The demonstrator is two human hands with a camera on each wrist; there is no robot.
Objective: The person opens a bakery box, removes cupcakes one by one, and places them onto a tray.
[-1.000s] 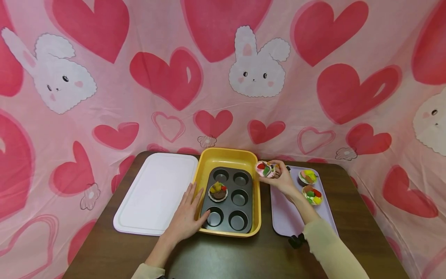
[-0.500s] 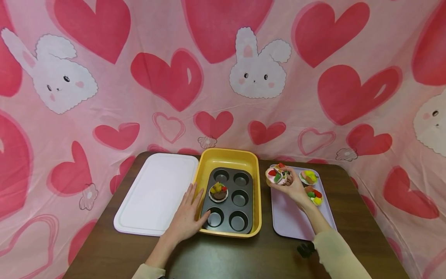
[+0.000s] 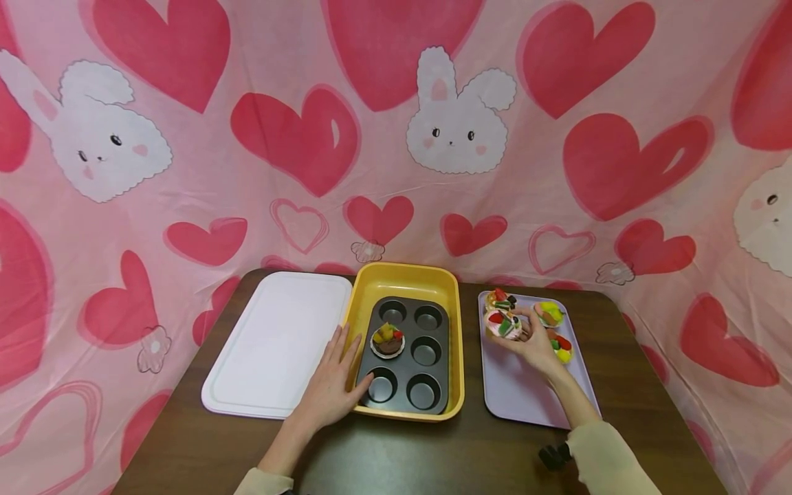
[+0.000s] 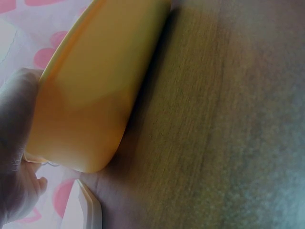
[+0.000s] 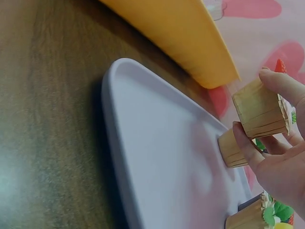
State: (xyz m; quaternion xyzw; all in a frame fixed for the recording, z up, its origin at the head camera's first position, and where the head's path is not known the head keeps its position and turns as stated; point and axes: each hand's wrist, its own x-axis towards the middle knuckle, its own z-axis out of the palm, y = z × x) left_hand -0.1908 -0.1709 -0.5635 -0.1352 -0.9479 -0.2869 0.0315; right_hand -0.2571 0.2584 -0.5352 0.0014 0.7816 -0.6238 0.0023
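In the head view my right hand [image 3: 533, 344] holds a toy cupcake [image 3: 502, 325] with pink cream, a red piece and green on top, over the lilac tray [image 3: 516, 399]. The right wrist view has thumb and fingers around its tan paper cup [image 5: 259, 109], raised off the tray. Behind it stands another cupcake [image 3: 498, 300]; two more, one yellow-topped cupcake [image 3: 549, 313] and one red-and-yellow cupcake [image 3: 562, 346], are right of the hand. My left hand [image 3: 334, 378] rests with spread fingers on the left rim of the yellow tray [image 3: 405, 275], thumb over its inside.
A dark muffin pan [image 3: 402, 375] lies in the yellow tray, with a brown-and-yellow cupcake [image 3: 388, 341] in its middle left cup. Left of it lies a white board [image 3: 278, 344]. All stand on a brown wooden table [image 3: 396, 460] before a pink heart-print cloth [image 3: 383, 172].
My right hand has carried the pink cupcake from beside the yellow tray's right rim rightward and nearer, over the lilac tray. The left hand has stayed in place.
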